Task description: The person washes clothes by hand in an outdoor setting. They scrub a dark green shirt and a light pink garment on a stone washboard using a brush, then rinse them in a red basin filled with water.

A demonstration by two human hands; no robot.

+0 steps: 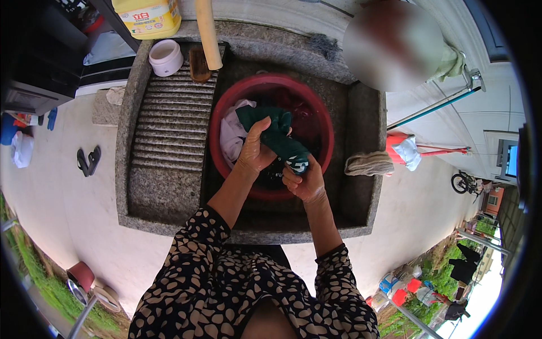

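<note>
Left hand [255, 151]: fingers curled shut over the upper part of a dark green garment [275, 135], thumb on the near side, knuckles toward the camera. Right hand [304, 183]: fingers pinched closed on the garment's lower end, where a pale patterned patch shows at the grip.

The cloth is bunched into a thick band between the two grips. Its long axis runs on a diagonal, from upper left, far from the body, down to lower right, near the body. The loose top flares above the left hand's fingers. The right hand is nearer the body; the left sits farther out and higher. The hands are close together, almost touching.

Garment hangs above a red basin [324, 133], inside its rim. A white cloth [230, 135] lies in the basin to the left of the left hand; dark wet laundry sits beneath.

The basin stands in a stone wash trough [367, 195] with a ribbed stone washboard [169, 121] on its left side. A white cup [165, 57], a scrub brush [199, 63] and a yellow detergent jug [148, 17] stand at the far end. A folded beige rag [368, 164] rests on the right rim.
</note>
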